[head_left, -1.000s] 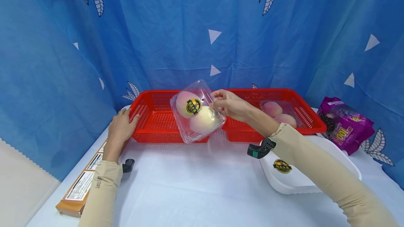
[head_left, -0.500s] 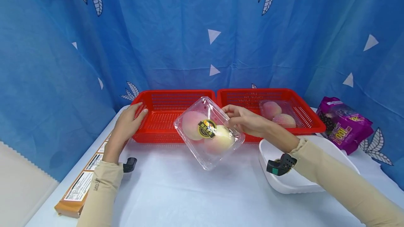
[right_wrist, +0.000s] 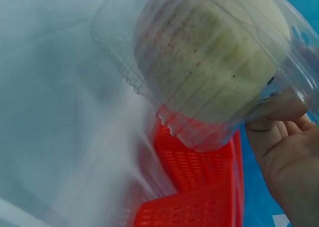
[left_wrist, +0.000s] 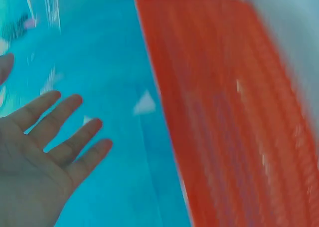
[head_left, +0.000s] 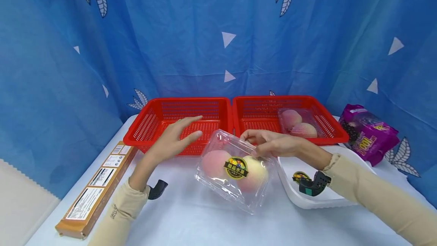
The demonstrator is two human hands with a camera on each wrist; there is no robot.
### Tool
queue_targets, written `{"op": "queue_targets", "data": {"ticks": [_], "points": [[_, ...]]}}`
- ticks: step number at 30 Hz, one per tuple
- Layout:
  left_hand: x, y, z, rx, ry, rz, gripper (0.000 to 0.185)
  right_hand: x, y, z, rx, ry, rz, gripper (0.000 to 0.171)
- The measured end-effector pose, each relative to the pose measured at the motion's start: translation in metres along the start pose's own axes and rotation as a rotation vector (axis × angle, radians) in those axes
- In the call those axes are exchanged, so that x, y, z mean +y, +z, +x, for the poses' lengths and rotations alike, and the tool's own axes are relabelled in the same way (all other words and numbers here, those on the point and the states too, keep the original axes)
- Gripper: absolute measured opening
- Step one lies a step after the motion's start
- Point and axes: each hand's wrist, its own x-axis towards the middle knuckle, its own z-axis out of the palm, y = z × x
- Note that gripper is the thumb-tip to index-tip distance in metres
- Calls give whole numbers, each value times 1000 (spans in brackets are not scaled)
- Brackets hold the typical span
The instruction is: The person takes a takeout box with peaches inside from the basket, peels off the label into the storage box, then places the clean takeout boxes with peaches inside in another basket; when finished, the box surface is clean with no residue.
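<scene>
A blue curtain (head_left: 191, 60) with white leaf and triangle prints hangs behind the left red basket (head_left: 196, 100), and a white-covered table (head_left: 184, 215) extends beneath and in front of it. Just right of the left red basket stands the right red basket (head_left: 273, 98), of similar build. To the right and nearer than the left red basket lies a white tray (head_left: 307, 203), partly under the right forearm. A long brown carton (head_left: 95, 189) with white labels runs forward from the left red basket's near left corner. A purple printed bag (head_left: 370, 134) lies well to its right, past the right red basket. The clear peach box (head_left: 235, 183), two peaches inside, is raised and tilted in front of the left red basket's near right corner; the right hand (head_left: 273, 143) pinches its edge between thumb and fingers. The left hand (head_left: 172, 141), fingers spread and released, is over the left red basket's near side in the head view. A second clear box (head_left: 300, 122) of peaches sits inside the basket right of the landmark. A round black-and-gold sticker (head_left: 236, 168) marks the raised box.
</scene>
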Motion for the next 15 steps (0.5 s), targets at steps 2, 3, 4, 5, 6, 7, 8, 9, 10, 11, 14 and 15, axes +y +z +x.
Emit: {"op": "queue_targets", "data": {"ticks": [2,3,4,5,6,7,8,9,10,11,14,15], "points": [[9,10,-3,-46,20,-35,58,3,0,2,-51,8,11,38],[12,15,-5,-70,29,-47,58,5,-1,3,-74,16,17,37],[16,20,-7,-93,44,-61,58,6,-1,3,-94,29,22,36],[18,24,-9,-115,62,-71,58,7,-1,4,-109,40,23,35],[20,29,-10,-133,79,-81,57,9,-1,5,-124,46,24,35],[22,32,-11,-150,93,-88,57,10,-1,6,-138,54,25,34],[23,36,-11,-165,107,-89,57,10,-2,6,-149,60,23,34],[23,39,-12,-180,123,-96,57,11,-2,7,-159,65,24,35],[23,42,-12,-194,137,-104,57,12,-2,7,-169,73,26,35],[23,45,-11,-207,146,-107,57,13,-3,8,-177,73,27,35],[21,52,-10,-241,162,-119,57,15,-4,9,-195,87,27,34],[21,55,-10,-252,170,-127,57,16,-5,9,-200,95,29,34]]}}
